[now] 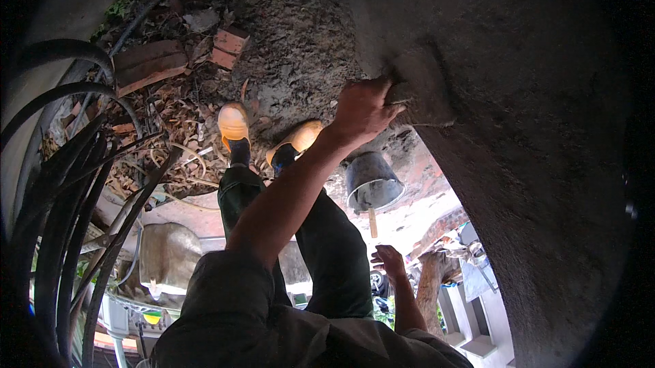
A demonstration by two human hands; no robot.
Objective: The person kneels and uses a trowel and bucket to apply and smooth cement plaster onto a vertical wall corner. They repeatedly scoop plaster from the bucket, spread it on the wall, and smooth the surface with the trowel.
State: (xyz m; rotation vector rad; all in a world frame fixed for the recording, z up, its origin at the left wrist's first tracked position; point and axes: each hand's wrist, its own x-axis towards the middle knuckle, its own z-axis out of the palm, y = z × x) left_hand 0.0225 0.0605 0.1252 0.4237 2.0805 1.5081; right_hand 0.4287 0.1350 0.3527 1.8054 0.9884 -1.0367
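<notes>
My left arm reaches across to the right, and its hand point(361, 114) is closed around a flat, grey plastering float point(424, 92). The float lies against the grey cement-coated wall point(532, 136); its handle is mostly hidden by my fingers. Lower down, my right hand point(390, 262) hangs away from the wall with its fingers apart and nothing visible in it. Above that hand, a dark bucket point(374, 182) with grey smears stands on the ground. A short wooden stick point(372, 223) shows beside the bucket's rim, apart from my right hand.
Thick black hoses point(65, 231) curve along the left. Brick pieces point(229, 47) and a larger brick block point(150, 64) lie among dry leaves point(184, 126). My tan shoes point(234, 122) stand on rough soil. A concrete-coloured cylindrical container point(169, 257) sits at lower left.
</notes>
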